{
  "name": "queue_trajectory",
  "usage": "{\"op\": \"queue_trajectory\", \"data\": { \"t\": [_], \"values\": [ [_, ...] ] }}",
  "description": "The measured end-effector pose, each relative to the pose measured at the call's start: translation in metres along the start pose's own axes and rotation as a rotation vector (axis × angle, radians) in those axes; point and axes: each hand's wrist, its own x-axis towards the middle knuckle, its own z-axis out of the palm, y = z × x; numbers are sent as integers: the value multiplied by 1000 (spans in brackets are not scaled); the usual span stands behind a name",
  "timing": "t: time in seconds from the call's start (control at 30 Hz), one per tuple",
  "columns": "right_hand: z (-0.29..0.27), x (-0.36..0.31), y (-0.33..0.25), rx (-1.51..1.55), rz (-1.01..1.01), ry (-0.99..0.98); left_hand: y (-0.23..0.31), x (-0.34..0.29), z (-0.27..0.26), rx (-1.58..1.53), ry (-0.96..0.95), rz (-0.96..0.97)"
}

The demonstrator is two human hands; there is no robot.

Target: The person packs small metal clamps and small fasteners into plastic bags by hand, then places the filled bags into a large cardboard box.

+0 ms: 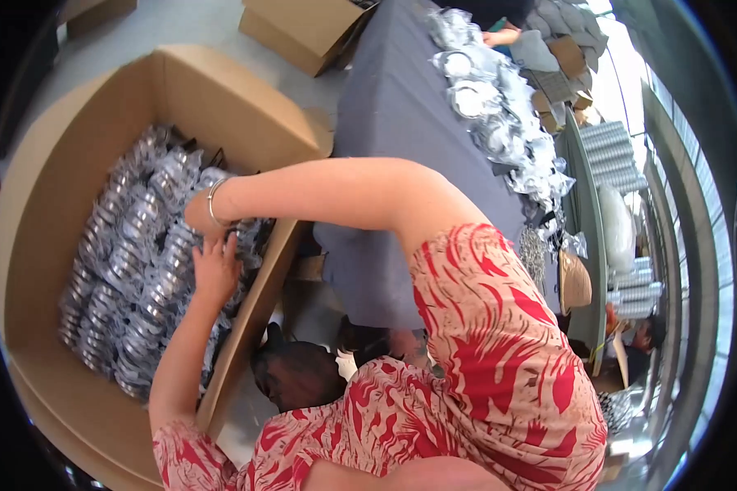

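A large open cardboard box (pixel 221 86) stands on my left. Inside it lie rows of shiny round metal pieces in clear plastic wrap (pixel 127 254), stacked on edge against each other. My left hand (pixel 216 270) is over the right part of these rows, its fingers spread and stretched out. Just beyond it, my right hand (pixel 198 211) reaches across from the right with a bracelet (pixel 213 203) at the wrist. It dips in among the wrapped pieces; its fingers are hidden, so whether it holds one cannot be seen. The two hands nearly touch.
To the right runs a table with a grey-blue cloth (pixel 393 106), more wrapped round metal pieces (pixel 475 98) heaped along its far side. Another person's hand (pixel 502 38) is at its far end. A second cardboard box (pixel 295 37) sits beyond. A woven hat (pixel 576 282) is at right.
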Motion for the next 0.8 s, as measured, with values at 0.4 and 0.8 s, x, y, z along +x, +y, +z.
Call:
{"op": "queue_trajectory", "data": {
  "t": [0.4,0.8],
  "values": [
    [17,-303,7,225,474,1037,-17,46,38,1,-310,29],
    [66,-468,181,-81,1337,785,-25,32,-20,-52,-199,27]
  ]
}}
